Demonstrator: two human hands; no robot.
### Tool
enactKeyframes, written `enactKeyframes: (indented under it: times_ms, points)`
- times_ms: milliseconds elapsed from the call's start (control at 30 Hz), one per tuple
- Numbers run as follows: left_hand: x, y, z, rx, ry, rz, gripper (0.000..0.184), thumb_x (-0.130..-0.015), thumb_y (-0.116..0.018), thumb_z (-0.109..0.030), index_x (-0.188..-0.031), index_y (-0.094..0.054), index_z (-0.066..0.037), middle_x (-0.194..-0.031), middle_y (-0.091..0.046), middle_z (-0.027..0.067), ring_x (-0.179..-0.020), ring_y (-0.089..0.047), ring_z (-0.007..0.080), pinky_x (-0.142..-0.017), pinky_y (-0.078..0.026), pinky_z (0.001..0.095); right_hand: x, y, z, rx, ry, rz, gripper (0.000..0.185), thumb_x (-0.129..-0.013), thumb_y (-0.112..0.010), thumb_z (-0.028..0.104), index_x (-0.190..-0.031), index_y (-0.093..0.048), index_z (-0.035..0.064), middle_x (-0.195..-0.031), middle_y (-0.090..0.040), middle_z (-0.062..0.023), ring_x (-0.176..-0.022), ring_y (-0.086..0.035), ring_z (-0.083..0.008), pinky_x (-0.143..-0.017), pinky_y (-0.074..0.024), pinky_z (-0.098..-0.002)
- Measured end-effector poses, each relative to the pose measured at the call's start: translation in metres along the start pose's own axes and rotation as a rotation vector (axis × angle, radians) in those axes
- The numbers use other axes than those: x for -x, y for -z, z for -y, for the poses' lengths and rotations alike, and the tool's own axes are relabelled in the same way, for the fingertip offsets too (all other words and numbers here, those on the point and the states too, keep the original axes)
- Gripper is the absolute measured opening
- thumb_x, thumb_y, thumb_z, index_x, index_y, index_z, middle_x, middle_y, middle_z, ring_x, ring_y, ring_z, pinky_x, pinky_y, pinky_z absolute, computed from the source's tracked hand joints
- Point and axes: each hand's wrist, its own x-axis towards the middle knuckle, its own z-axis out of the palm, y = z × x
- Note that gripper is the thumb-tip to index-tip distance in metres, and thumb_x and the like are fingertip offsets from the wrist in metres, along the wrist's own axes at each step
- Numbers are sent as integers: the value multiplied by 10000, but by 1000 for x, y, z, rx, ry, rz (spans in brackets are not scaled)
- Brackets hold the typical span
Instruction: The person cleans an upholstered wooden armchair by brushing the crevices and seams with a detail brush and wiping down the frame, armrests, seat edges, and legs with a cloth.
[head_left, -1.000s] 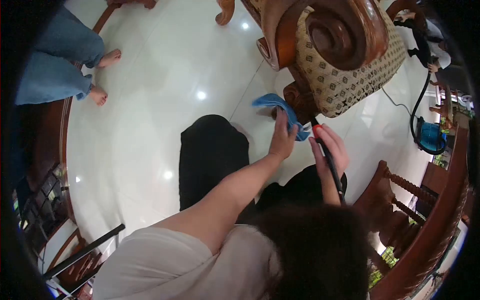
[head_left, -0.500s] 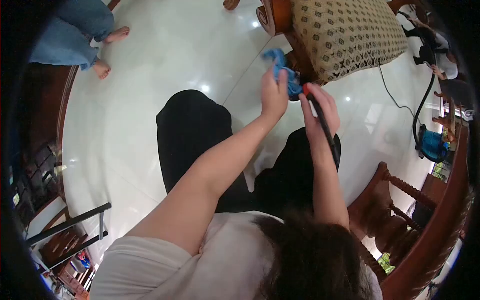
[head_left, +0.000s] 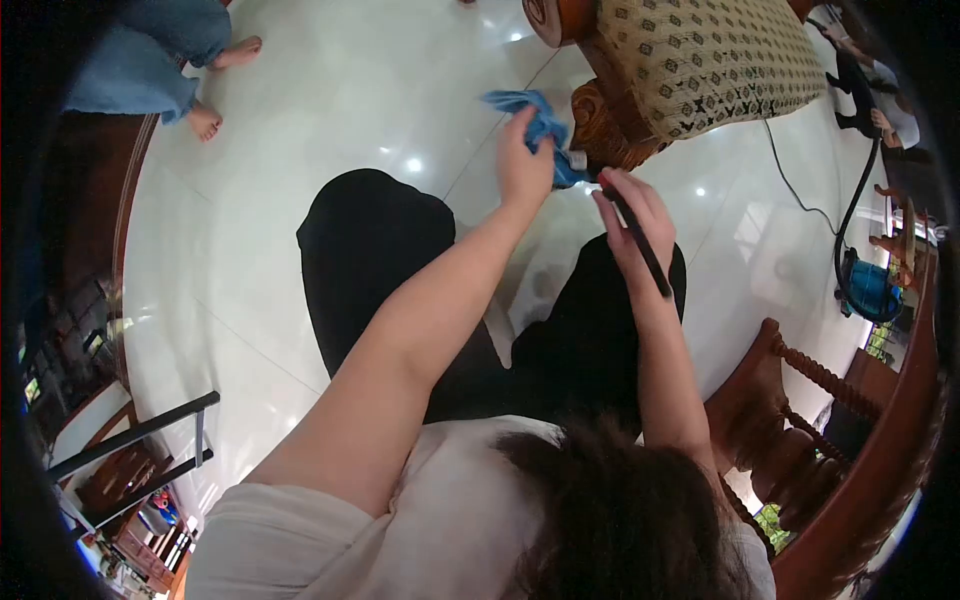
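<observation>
My left hand (head_left: 525,170) is closed around a crumpled blue cloth (head_left: 540,115), whose loose end sticks out beyond the fingers. In my right hand (head_left: 643,220) is a slim black-handled tool (head_left: 645,245) with a red part near the fingertips; its far end runs toward the cloth, and its kind cannot be made out. A small whitish piece shows beside the cloth. Both hands are above my knees, close to the carved wooden foot (head_left: 605,130) of a cushioned seat.
A patterned cushion (head_left: 710,70) lies on the wooden seat ahead. Bare feet and jeans (head_left: 150,60) of another person are at the upper left. A blue vacuum-like machine (head_left: 868,285) with a black hose stands right. A carved wooden chair (head_left: 765,400) is at my right.
My left hand and the blue cloth have shifted left and slightly away from the right hand. The view has moved a little. The tool stays in my right hand.
</observation>
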Motion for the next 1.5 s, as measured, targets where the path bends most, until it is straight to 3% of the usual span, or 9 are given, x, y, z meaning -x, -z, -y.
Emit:
enactKeyframes:
  times_ms: [133,233,367,733,833,967,1233,1300,1500]
  points:
    - [-7,-1,-1,11,9,-180,452,-821,-645,-125,-1247,-552,-7,-1181,-589,196,-1103,-553,362,-963,-426,424,-23,-1,11,91,85,-197,286,-799,-724,51,-1078,-684,95,-1040,-658,-139,-944,-642,-287,-830,-524,-337]
    - [-3,-7,-7,61,-33,-133,443,-818,-639,-115,-1240,-558,-7,-1177,-587,199,-1104,-550,364,-965,-420,423,-6,-15,8,70,-56,126,315,-807,-704,29,-1104,-687,132,-1096,-633,-137,-953,-627,-281,-830,-518,-336]
    - [4,-8,-12,49,-173,-67,440,-811,-629,-95,-1245,-572,-51,-1217,-560,204,-1129,-534,372,-980,-417,426,-19,-5,20,173,60,-165,322,-815,-703,47,-1124,-673,130,-1098,-628,-136,-941,-629,-282,-826,-518,-334]
    - [3,-17,-12,131,-242,63,501,-848,-632,-101,-1320,-489,-19,-1303,-508,201,-1202,-486,377,-1016,-395,423,-23,2,16,10,-237,-38,286,-802,-732,65,-1079,-666,78,-1030,-654,-126,-950,-647,-279,-841,-513,-334]
    - [6,-22,-26,-60,-609,319,533,-873,-592,-94,-1376,-432,-19,-1446,-371,252,-1348,-317,431,-1117,-280,469,-15,10,22,-73,-308,-71,264,-809,-728,55,-1066,-667,51,-1031,-658,-123,-938,-653,-263,-832,-515,-326]
    - [39,-22,11,-108,-322,451,569,-884,-566,-108,-1402,-369,21,-1476,-291,285,-1388,-219,462,-1152,-203,487,-19,26,39,6,-166,-276,314,-792,-738,33,-1090,-639,43,-1041,-665,-115,-934,-641,-242,-829,-519,-325]
    - [34,-17,-12,-404,-510,493,593,-911,-506,-101,-1434,-272,53,-1411,-386,287,-1312,-357,453,-1126,-241,486,-16,28,40,7,-64,-330,319,-786,-751,40,-1083,-636,41,-1067,-660,-132,-978,-630,-270,-878,-502,-350]
    - [27,-11,-13,144,53,367,594,-979,-436,-195,-1467,-200,47,-1472,-295,294,-1347,-310,439,-1144,-227,443,-15,37,39,44,-44,-340,313,-790,-747,36,-1083,-635,39,-1068,-658,-138,-982,-629,-267,-879,-502,-348]
    - [-9,-25,-38,-81,-361,327,605,-970,-492,-251,-1457,-250,13,-1481,-279,271,-1339,-329,422,-1125,-259,442,-7,35,29,-87,-127,-401,319,-784,-738,9,-1084,-633,30,-1072,-655,-152,-983,-632,-259,-869,-507,-342]
